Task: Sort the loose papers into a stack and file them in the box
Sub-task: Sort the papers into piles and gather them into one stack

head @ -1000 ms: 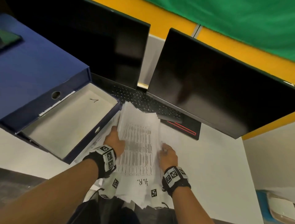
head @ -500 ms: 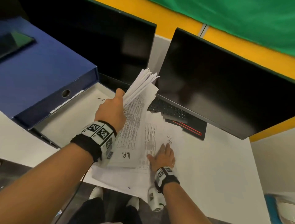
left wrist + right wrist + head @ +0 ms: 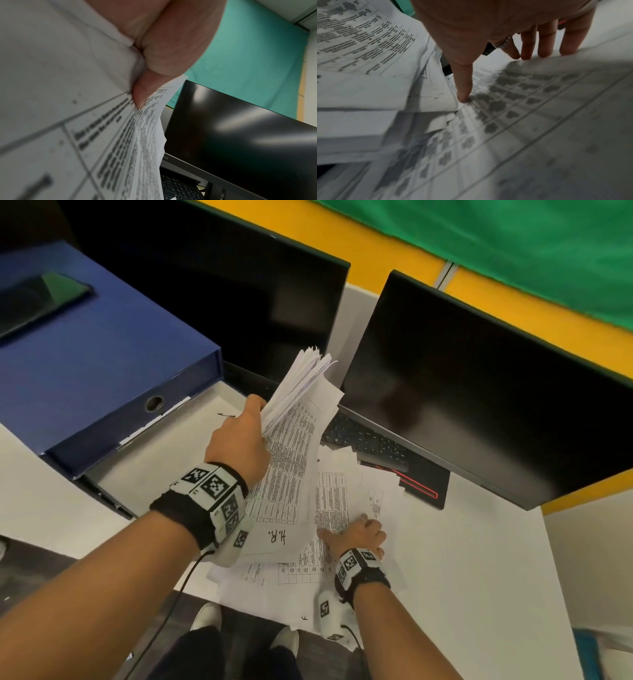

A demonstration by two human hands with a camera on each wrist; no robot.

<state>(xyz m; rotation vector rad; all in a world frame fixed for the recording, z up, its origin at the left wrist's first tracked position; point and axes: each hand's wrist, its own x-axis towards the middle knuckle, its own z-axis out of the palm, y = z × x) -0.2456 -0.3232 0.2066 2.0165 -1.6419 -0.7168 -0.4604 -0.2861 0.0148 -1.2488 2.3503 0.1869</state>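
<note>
An office: two dark monitors (image 3: 496, 392) stand over a keyboard (image 3: 366, 440) on a white bench (image 3: 479, 594), beside a blue file box (image 3: 102, 371) and printed papers (image 3: 329, 501).

Both forearms are bare. Each wrist carries a black strap (image 3: 178, 510) with a white block (image 3: 219, 494) on it, printed with square black-and-white coded markers. A thin black cable (image 3: 164, 611) hangs from the left block. The right hand (image 3: 356, 537) wears a ring (image 3: 500, 43). Trousers are dark; the shoes (image 3: 205, 616) are white.
</note>
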